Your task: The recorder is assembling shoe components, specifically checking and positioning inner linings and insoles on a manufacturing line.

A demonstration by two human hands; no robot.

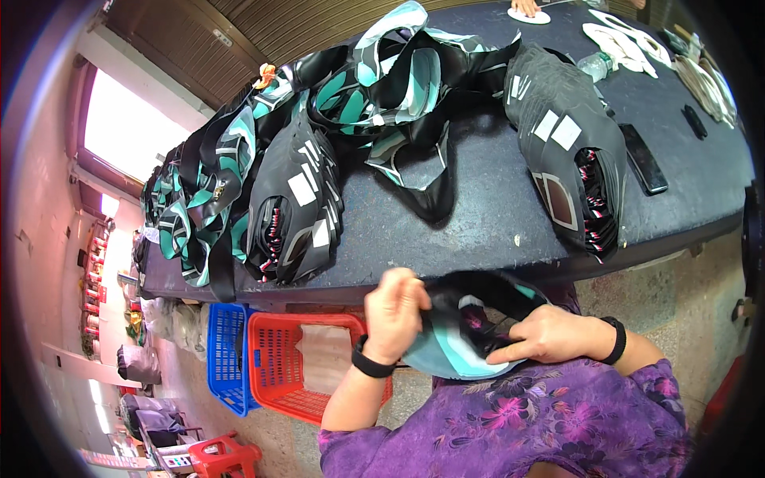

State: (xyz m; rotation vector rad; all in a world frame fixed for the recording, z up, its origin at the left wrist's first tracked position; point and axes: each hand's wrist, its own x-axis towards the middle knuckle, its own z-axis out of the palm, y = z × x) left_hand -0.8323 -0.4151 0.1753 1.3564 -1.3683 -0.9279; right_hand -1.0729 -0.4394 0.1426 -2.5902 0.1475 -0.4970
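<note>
In front of my chest I hold a curved shoe upper (458, 349), black with light blue and teal bands, bent round into a loop. My left hand (396, 315) is closed in a pinch at its left edge; exactly what the fingertips grip is hard to make out. Across the right side lies my right hand (550, 334), gripping the upper with the index finger laid along its inner edge. Beyond, on the dark table (478, 207), lie a stack of flat grey uppers (558, 111) and another grey stack (299, 207).
Black and teal uppers (422, 88) heap along the table's back and left. A phone (642, 159) and a bottle (594, 65) lie right. Another person's hand (526, 8) touches a white piece at the far edge. Red (307, 390) and blue baskets (225, 342) stand below left.
</note>
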